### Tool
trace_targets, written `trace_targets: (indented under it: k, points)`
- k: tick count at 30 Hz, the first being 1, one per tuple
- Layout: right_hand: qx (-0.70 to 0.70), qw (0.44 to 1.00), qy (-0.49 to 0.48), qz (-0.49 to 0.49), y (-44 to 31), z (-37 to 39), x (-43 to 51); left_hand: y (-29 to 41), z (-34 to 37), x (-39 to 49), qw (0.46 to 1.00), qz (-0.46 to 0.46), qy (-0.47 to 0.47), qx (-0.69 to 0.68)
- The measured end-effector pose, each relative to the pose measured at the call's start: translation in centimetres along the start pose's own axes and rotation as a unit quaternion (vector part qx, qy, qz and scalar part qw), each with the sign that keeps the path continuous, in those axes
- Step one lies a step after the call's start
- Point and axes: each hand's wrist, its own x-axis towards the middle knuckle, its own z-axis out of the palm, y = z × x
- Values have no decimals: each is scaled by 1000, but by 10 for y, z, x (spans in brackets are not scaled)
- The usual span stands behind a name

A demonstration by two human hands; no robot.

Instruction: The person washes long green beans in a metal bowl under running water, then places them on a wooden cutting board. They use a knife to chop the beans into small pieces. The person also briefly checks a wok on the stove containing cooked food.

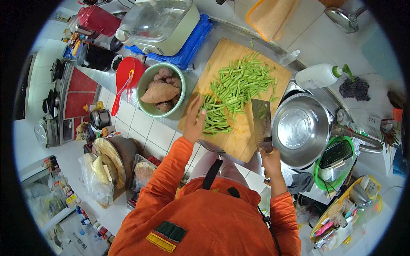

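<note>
My right hand point(270, 160) grips the handle of a Chinese cleaver point(262, 123), whose broad blade points away from me over the right side of a wooden cutting board point(241, 148). A wide pile of cut green beans point(243, 81) covers the middle of the board. Nearer to me, longer green beans point(214, 116) form a bundle at the left. Beside that bundle is my left hand point(194, 120), thumb and fingers apart, at the board's left edge. The thumb is close to the beans; whether it touches them is hard to tell.
A pale green bowl point(183, 94) of sweet potatoes stands left of the board, beside a red ladle point(121, 92). On the right is a large steel basin point(299, 129). Behind are a lidded electric cooker point(160, 28) and, near the wall, a white pump bottle point(317, 76).
</note>
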Motion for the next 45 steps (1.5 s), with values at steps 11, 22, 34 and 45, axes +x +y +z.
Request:
trace_targets:
  k: [11, 22, 34, 45]
  points:
    - [-18, 999, 5, 46, -36, -11, -7, -53, -19, -39, 943, -177, 108, -259]
    - [-60, 998, 30, 5, -18, -16, -4, -43, -57, -73, 858, -278, 201, -381]
    - [-374, 869, 120, -300, -60, 16, 83, -54, 4, -133, 972, -174, 112, -113]
    - [-553, 721, 131, -398, -66, 48, 115, -18, 18, -87, 697, -469, 181, -511]
